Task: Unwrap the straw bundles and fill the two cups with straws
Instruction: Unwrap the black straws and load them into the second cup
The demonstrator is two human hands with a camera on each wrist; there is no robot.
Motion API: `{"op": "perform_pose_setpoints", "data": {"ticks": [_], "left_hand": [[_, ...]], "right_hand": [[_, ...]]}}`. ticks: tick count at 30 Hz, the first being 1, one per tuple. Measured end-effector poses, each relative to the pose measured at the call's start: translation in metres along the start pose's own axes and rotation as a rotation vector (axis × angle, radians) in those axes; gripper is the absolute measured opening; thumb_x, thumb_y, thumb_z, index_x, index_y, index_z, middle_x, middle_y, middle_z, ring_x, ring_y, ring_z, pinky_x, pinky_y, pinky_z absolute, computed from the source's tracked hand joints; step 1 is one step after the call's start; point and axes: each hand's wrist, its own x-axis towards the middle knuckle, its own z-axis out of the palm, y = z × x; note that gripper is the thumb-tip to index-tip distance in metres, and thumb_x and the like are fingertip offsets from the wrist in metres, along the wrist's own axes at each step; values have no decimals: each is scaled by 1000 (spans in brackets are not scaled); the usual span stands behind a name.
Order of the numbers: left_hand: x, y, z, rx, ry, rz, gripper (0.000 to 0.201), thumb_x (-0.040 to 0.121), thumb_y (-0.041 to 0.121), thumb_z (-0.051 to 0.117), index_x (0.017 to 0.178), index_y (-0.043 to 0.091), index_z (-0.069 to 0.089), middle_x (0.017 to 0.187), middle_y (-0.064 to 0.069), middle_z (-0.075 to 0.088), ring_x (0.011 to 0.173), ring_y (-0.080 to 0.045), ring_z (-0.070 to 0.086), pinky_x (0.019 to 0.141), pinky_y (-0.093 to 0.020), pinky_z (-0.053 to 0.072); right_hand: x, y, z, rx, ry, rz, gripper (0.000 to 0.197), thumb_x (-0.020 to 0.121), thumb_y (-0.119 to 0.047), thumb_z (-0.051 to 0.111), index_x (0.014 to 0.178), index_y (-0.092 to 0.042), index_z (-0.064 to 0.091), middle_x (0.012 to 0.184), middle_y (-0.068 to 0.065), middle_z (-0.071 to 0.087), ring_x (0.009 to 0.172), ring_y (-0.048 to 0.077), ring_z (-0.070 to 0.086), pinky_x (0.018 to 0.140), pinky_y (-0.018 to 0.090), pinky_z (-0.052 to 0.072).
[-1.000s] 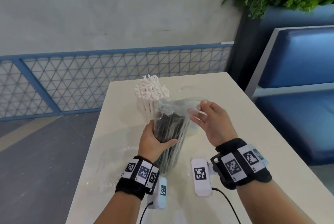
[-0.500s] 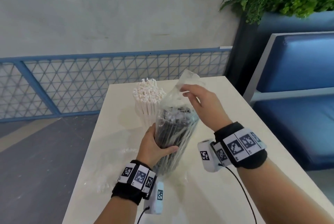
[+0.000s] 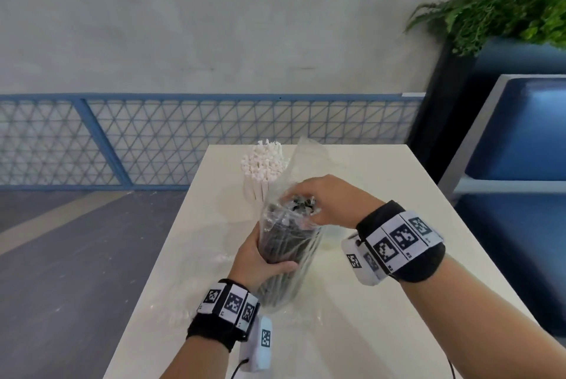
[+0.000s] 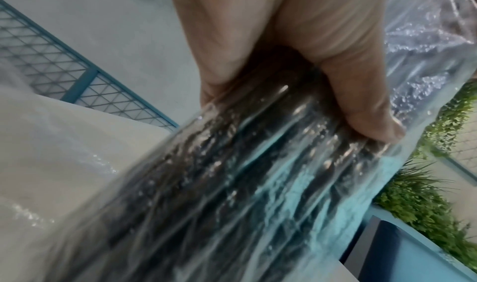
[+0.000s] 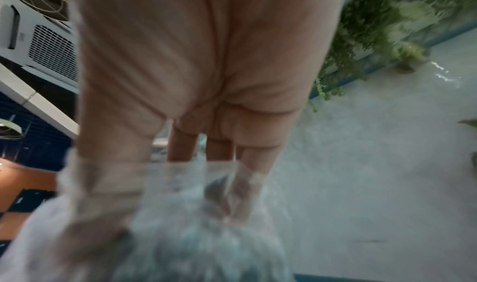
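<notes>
A bundle of black straws (image 3: 284,244) in clear plastic wrap stands tilted on the table. My left hand (image 3: 263,259) grips it round the middle; in the left wrist view the thumb (image 4: 348,82) presses on the wrapped straws (image 4: 232,184). My right hand (image 3: 306,204) reaches into the wrap's open top, fingers and thumb curled round the black straw ends. The loose flap of wrap (image 3: 306,158) sticks up behind it. In the right wrist view my fingers (image 5: 247,164) go down inside the crinkled plastic (image 5: 180,215). White straws (image 3: 265,164) stand upright in a bunch behind.
The cream table (image 3: 398,195) has its left edge close to my left arm. Crumpled clear wrap (image 3: 180,314) lies at front left. Something clear and cup-like (image 3: 333,241) shows faintly under my right wrist. A blue bench (image 3: 520,139) stands at the right.
My right hand pulled the wrap's open end upward, then came down into the opening onto the black straw tops. My left hand kept its grip on the bundle.
</notes>
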Motion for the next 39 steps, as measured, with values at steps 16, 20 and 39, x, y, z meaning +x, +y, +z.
{"op": "perform_pose_setpoints", "data": {"ticks": [16,20,39], "left_hand": [[17,12,-1,-22,73,11,73,53,22,90,117,22,54,106,9,67,100,-5,62,78,-17,49],[13,6,1,-65,78,-42,71,53,21,89,116,22,55,105,9,68,99,-5,64,77,-15,50],[5,18,10,27,111,65,78,52,29,90,120,26,51,105,17,65,97,8,61,84,-15,50]], "right_hand": [[15,8,0,324,544,80,4,76,-2,70,74,-6,71,80,9,71,73,18,63,71,18,46],[14,13,-30,388,677,88,5,77,-5,71,74,-9,70,78,2,71,66,4,60,69,6,44],[21,-5,35,930,760,458,22,70,-19,75,79,-3,63,75,13,69,69,24,65,68,41,56]]}}
